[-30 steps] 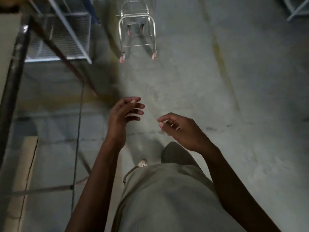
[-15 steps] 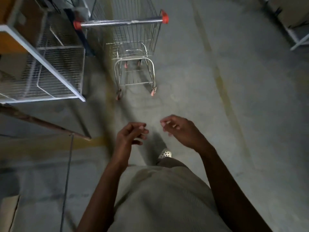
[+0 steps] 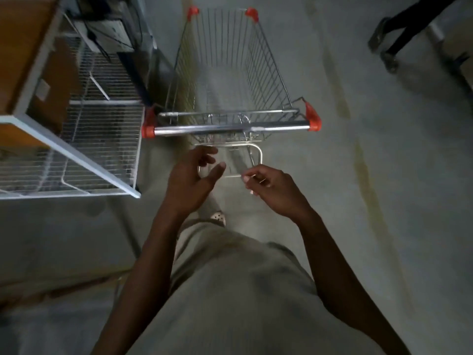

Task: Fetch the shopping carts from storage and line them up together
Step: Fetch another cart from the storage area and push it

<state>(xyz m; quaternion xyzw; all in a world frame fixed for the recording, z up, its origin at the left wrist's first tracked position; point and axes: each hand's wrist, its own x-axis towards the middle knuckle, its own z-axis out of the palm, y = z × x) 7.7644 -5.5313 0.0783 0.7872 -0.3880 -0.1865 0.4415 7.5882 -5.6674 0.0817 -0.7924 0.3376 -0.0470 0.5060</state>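
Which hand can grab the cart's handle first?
Probably the left hand: its fingers sit just below the cart handle, while the right hand hangs lower and farther from it.

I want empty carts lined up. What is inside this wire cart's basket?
The silver wire shopping cart with red corner caps looks empty; grey concrete floor shows through its mesh. The chrome handle bar covers the basket's near edge.

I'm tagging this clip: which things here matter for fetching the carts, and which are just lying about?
Part of the job: shopping cart; its handle; left hand and right hand, both empty, short of the handle.

Just around: wire shelf; cardboard box; another person's legs.
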